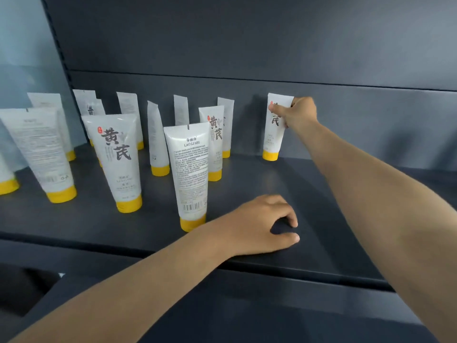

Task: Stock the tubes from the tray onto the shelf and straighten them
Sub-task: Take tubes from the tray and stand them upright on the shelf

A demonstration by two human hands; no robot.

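While my right hand pinches the top of a white tube standing cap-down at the back of the shelf, my left hand rests near the shelf's front edge, fingers loosely curled, grasping nothing. The other tubes stand across the shelf's left part, facing mixed ways.

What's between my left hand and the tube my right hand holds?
Nothing: in the head view only bare shelf lies between the left hand and that tube.
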